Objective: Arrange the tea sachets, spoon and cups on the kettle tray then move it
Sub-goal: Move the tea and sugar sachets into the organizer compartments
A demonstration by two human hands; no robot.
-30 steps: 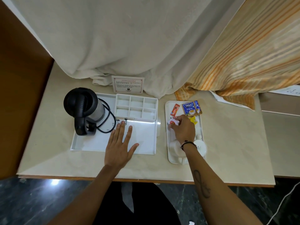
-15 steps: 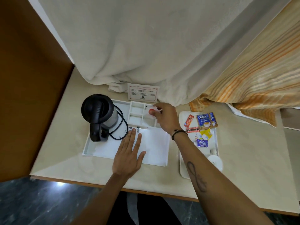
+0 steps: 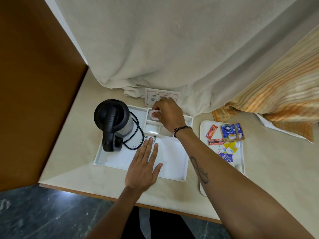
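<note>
A white kettle tray (image 3: 101, 160) lies on the beige counter, with a black kettle (image 3: 112, 121) at its left and a grid of small compartments (image 3: 151, 129) at its back. My right hand (image 3: 168, 114) holds a small white sachet with a red mark (image 3: 154, 113) over the back-left compartment. My left hand (image 3: 144, 167) rests flat, fingers spread, on the tray's front floor. To the right, a smaller white tray (image 3: 203, 128) carries several sachets: a blue Tetley pair (image 3: 231, 132), red sticks (image 3: 211, 131), a yellow one (image 3: 230, 147) and a purple one (image 3: 226, 157). My right forearm hides that tray's near end.
A white curtain (image 3: 172, 49) and an orange striped curtain (image 3: 276, 88) hang onto the back of the counter. A small printed card (image 3: 151, 96) stands behind the kettle tray. A brown wooden panel (image 3: 34, 83) closes the left side. The counter's front edge (image 3: 86, 194) is near me.
My right hand picked a sachet from the small tray and carried it left to the back-left compartment of the kettle tray. The left hand stayed flat on the tray. The view shifted.
</note>
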